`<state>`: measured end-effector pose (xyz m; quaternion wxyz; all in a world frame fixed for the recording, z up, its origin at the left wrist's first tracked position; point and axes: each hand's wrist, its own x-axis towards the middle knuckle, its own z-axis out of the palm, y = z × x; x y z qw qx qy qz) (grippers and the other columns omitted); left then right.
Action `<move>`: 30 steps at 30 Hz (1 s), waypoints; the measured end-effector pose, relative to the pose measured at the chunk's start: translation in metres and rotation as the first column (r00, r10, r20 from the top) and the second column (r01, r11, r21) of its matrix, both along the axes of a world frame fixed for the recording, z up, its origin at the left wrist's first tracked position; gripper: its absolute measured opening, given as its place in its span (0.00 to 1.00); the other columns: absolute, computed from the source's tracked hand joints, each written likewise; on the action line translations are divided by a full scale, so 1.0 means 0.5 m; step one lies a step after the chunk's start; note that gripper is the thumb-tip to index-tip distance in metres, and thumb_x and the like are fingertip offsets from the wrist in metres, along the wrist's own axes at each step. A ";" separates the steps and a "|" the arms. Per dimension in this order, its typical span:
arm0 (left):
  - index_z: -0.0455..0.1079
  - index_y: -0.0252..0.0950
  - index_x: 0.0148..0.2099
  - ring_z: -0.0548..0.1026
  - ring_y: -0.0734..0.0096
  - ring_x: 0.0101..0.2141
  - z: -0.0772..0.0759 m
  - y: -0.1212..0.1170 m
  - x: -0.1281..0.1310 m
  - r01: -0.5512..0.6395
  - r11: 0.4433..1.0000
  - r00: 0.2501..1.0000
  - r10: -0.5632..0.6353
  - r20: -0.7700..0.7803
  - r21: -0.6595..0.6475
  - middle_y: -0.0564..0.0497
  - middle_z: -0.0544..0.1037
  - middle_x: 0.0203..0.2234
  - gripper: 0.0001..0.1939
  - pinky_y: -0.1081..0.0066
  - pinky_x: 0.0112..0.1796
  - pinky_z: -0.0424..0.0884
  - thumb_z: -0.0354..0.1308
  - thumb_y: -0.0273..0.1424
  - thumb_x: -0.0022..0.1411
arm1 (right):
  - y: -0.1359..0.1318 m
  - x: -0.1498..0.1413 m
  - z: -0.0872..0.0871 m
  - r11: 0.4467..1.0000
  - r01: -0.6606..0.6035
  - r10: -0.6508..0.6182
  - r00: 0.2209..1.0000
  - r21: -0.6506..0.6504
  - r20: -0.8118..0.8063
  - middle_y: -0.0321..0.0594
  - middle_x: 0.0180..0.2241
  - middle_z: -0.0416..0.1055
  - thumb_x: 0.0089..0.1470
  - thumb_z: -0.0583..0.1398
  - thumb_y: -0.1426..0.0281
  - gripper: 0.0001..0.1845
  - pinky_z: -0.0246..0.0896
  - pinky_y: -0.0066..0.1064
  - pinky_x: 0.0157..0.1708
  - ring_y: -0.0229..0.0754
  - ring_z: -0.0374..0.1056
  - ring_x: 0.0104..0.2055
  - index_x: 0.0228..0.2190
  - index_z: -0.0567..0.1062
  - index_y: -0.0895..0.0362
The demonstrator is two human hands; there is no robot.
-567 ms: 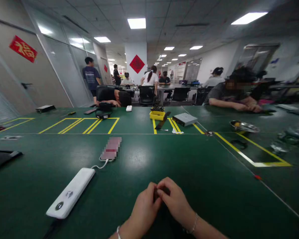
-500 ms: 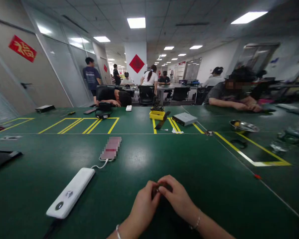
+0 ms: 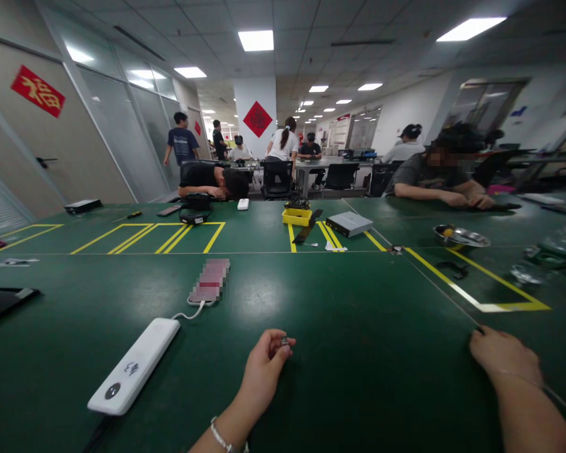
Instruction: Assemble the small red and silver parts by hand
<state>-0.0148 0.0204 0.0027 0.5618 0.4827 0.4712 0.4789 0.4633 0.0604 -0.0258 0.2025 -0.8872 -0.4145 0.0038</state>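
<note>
Fingers (image 3: 274, 334) of the person's left hand (image 3: 259, 377) are brought together on a small silvery metal piece (image 3: 284, 340), raised a little above the dark green tabletop (image 3: 358, 390). The piece sits at the tips, between thumb and forefinger, on the side facing the right hand (image 3: 504, 355). Its long axis is hard to read at this size; it looks closer to upright than flat, though that is uncertain.

The right hand is well apart, far out to the right and at about the same depth on the tabletop, so the left is plainly the nearer hand to the metal piece. Its fingers curl down at the near end of the thin pale seam (image 3: 453, 297) that runs away across the green surface. Whether they are closed on something cannot be told, since the back of the hand covers the tips.

Left of the left hand, and apart from it, lies a long white power bank (image 3: 141, 358), slanting away toward the centre. A short white cable (image 3: 187, 316) joins it to a phone (image 3: 210, 281) with a blurred-out screen. Beyond the right hand, yellow tape (image 3: 514, 307) marks an angular outline, with a black curved strip (image 3: 454, 270) inside it.
</note>
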 end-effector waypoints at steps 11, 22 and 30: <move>0.65 0.34 0.35 0.69 0.72 0.28 0.007 0.002 -0.005 -0.028 0.999 0.997 0.030 -0.077 0.031 0.53 0.71 0.25 0.10 0.73 0.31 0.63 0.57 0.32 0.48 | 0.003 -0.141 0.090 0.994 -0.064 0.076 0.988 0.090 -0.136 0.57 0.37 0.66 0.45 0.54 0.67 0.15 0.51 0.40 0.29 0.52 0.63 0.39 0.36 0.73 0.57; 0.69 0.36 0.36 0.67 0.72 0.27 0.006 -0.001 -0.006 -0.055 0.995 0.984 0.068 -0.164 0.082 0.55 0.70 0.24 0.10 0.73 0.31 0.62 0.55 0.33 0.50 | -0.063 -0.648 0.116 0.936 -0.181 0.218 -0.373 0.302 -0.902 0.34 0.23 0.65 0.38 0.60 0.69 0.12 0.53 0.23 0.23 0.30 0.61 0.24 0.29 0.69 0.58; 0.67 0.36 0.30 0.68 0.72 0.27 0.010 -0.001 -0.003 -0.048 0.992 0.960 0.079 -0.267 0.118 0.54 0.71 0.26 0.07 0.73 0.31 0.62 0.58 0.27 0.43 | -0.076 -0.651 0.089 0.880 -0.230 0.272 -0.475 0.417 -0.837 0.32 0.21 0.62 0.42 0.61 0.65 0.12 0.51 0.23 0.23 0.29 0.58 0.22 0.29 0.66 0.59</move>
